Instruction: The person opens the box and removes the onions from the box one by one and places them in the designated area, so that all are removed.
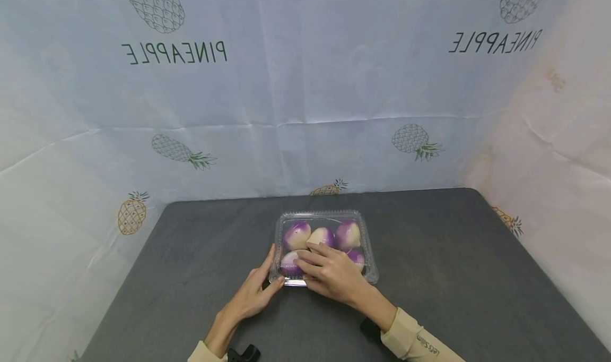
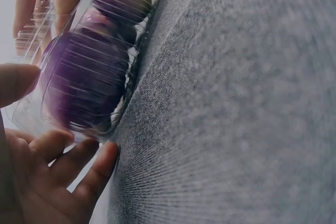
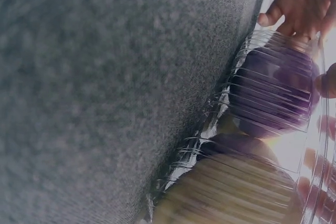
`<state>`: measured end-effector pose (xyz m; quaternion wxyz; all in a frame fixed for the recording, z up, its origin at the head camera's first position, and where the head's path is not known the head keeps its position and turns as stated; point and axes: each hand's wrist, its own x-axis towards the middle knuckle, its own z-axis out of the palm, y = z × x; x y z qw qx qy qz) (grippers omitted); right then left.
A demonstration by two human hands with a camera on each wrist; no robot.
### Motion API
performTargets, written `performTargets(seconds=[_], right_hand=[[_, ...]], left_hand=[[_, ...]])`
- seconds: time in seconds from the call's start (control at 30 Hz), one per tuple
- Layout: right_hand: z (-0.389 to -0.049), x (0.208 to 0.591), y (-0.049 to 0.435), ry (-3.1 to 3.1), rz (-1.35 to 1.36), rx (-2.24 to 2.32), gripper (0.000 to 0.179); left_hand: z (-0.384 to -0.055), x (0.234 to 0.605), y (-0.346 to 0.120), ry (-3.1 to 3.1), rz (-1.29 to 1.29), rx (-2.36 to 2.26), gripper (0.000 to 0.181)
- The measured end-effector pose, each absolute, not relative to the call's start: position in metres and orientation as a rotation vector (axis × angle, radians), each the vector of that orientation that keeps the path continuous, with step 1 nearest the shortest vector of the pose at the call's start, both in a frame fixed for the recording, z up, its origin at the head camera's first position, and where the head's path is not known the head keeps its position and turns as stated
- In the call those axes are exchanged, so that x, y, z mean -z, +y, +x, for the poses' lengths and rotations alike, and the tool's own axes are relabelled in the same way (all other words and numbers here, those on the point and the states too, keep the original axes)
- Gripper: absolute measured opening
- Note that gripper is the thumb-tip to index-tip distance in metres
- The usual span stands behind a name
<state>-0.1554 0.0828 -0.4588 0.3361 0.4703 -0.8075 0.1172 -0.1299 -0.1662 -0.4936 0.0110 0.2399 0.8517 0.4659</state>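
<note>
A clear plastic clamshell box (image 1: 326, 213) with ribbed walls holds several purple-and-white turnips (image 1: 347, 235). My left hand (image 1: 250, 293) grips the box at its left end, thumb at the near left corner and fingers along the side. In the left wrist view, that hand's fingertips (image 2: 113, 150) touch the box's end beside a purple turnip (image 2: 84, 77). My right hand (image 1: 334, 274) reaches over the near side, its fingers bent above the near left turnip (image 1: 290, 264). The hand hides the near middle of the box, so what lies under its palm cannot be seen.
The box stands on a dark grey tabletop (image 1: 191, 256), near its middle. A pale cloth (image 1: 334, 86) printed with pineapples hangs behind and beside the table. A black strap piece (image 1: 244, 353) shows at the left wrist.
</note>
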Motion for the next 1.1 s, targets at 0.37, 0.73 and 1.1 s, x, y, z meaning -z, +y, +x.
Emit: performTargets(seconds=[0.37,0.73,1.1], right_hand=[[-0.155,0.46,0.084,-2.108,1.223,-0.314,0.039],[-0.154,0.461,0.085,-2.127,1.234,-0.35,0.038],[-0.157,0.463,0.084,-2.108,1.257,-0.372,0.04]], left_hand=[[-0.129,0.49,-0.166,2.627,0.715,-1.405,0.078],[-0.126,0.485,-0.162,2.612,0.562,-1.309,0.078],[-0.126,0.483,-0.163,2.579,0.564,-1.295,0.078]])
